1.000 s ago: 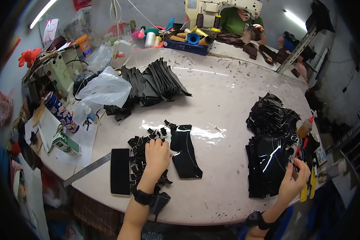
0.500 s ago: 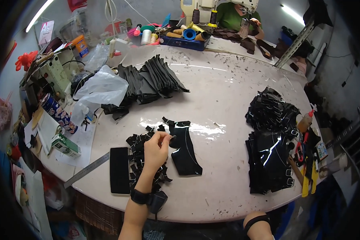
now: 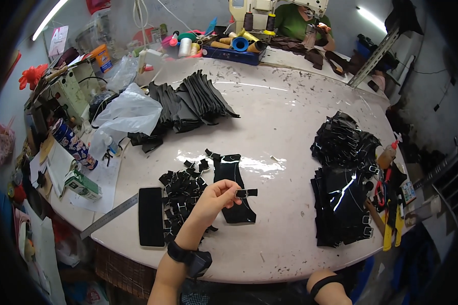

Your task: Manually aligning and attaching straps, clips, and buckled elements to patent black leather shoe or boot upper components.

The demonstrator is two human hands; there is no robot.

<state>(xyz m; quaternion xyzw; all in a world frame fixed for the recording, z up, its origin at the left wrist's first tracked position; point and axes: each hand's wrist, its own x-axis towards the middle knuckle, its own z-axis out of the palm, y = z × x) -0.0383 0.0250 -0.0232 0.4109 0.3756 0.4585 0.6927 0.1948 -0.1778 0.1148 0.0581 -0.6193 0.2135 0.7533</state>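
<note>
My left hand (image 3: pixel 220 198) pinches a small black strap tab with a metal buckle (image 3: pixel 247 193), its free end pointing right. Beneath it a shiny black cut leather-like piece (image 3: pixel 232 170) lies flat, one buckled tab (image 3: pixel 213 155) at its upper left corner. Close to my left wrist spreads a heap of similar black buckle tabs (image 3: pixel 180 190). At the lower edge only part of my right arm (image 3: pixel 326 287) shows, with a black band round it; the hand is out of the picture.
A black phone (image 3: pixel 151 216) and a steel ruler (image 3: pixel 109 216) lie left of the tabs. Stacked black buckled pieces (image 3: pixel 341 198) stand at right beside yellow-handled cutters (image 3: pixel 388 234). Grey strips (image 3: pixel 193 101) are piled farther back. A co-worker (image 3: pixel 290 20) sits behind a sewing machine.
My left hand has moved right and slightly toward me, from the heap's edge to over the black piece. The buckle tab in its fingers now shows clearly.
</note>
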